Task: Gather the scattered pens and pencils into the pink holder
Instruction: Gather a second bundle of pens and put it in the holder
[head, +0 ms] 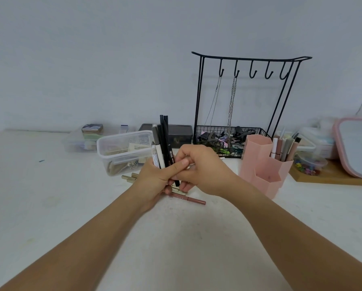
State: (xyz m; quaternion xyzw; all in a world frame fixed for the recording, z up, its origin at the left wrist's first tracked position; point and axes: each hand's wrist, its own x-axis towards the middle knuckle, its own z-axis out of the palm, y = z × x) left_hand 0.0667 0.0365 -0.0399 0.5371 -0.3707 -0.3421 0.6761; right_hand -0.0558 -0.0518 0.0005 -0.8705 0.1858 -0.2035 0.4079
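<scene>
gripping upright pens (162, 141) — both hands — left hand (152, 181), right hand (205, 171).

Your left hand (152, 179) is gripping an upright bundle of pens (163, 141), mostly black with one white-barrelled, their tips rising in front of the clear plastic tub (121, 152). Your right hand (203, 169) is pinching the same bundle from the right side. Under your hands, a pink pencil (188, 198) and gold-capped sticks (130, 177) are lying on the white table (49, 196). The pink holder (264, 166) is standing just right of your hands, already carrying several pens (283, 150) in its rear compartment. Behind it, a black wire rack (247, 97) is holding two chains.
</scene>
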